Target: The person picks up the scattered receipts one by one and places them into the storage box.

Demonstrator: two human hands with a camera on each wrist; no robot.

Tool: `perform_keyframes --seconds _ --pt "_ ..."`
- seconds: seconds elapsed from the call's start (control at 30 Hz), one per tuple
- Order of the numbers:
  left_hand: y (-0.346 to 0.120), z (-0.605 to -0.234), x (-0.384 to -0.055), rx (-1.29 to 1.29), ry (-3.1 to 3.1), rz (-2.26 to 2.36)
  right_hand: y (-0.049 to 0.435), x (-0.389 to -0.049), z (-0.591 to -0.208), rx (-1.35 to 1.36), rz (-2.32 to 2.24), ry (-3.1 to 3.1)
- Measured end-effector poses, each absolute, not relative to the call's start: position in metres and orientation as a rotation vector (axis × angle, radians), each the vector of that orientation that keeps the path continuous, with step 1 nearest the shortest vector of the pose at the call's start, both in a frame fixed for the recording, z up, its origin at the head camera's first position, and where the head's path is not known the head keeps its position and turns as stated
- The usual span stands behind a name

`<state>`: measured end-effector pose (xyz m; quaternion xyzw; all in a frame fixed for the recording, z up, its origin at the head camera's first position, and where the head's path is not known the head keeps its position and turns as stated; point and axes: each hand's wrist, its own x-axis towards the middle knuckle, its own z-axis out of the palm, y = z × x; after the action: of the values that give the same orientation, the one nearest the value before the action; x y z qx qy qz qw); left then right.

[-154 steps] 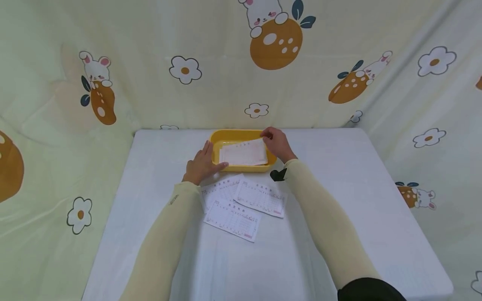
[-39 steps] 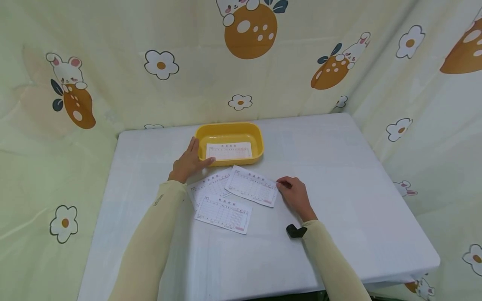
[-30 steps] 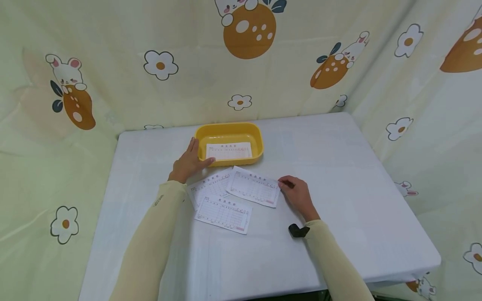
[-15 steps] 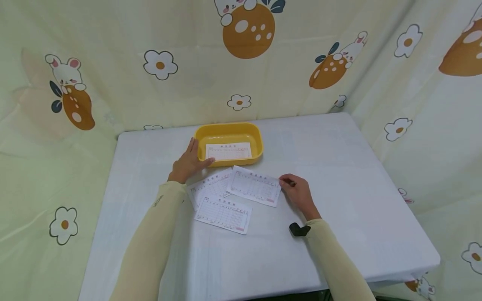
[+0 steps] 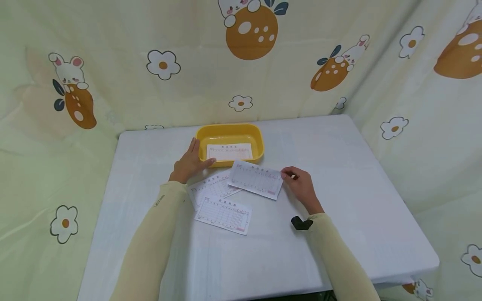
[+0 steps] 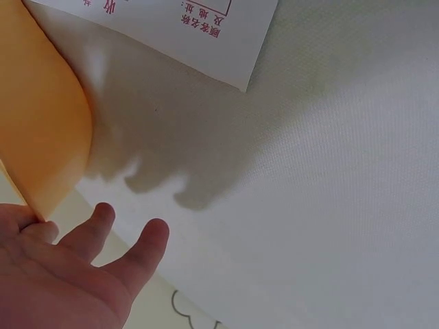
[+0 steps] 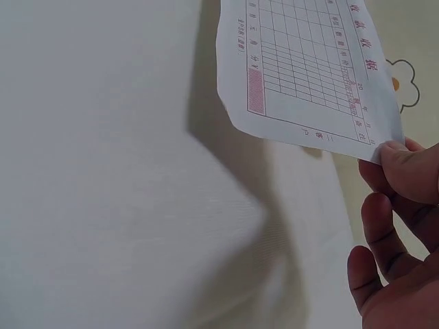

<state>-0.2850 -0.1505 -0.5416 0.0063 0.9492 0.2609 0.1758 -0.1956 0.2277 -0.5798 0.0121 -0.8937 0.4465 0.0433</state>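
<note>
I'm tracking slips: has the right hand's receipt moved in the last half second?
Yes: in the head view, the held receipt shifted toward the stationary yellow tray.

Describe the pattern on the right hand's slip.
White slip with a ruled grid and red characters, clearest in the right wrist view.

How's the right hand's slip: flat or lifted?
Lifted, at least at the pinched end: the slip stands off its shadow on the table.

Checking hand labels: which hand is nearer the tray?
Left. The left hand touches the tray at its left end; the right hand is apart from it, off to the right and closer to the person, pinching the corner of a slip.
</note>
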Motion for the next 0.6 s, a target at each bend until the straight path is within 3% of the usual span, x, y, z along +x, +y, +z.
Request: perform_keyframes --seconds 0.6 --pt "-0.152 -0.537 -0.283 0.039 2.669 0.748 0.213 -0.253 -0.524 0.147 1.334 -2.664"
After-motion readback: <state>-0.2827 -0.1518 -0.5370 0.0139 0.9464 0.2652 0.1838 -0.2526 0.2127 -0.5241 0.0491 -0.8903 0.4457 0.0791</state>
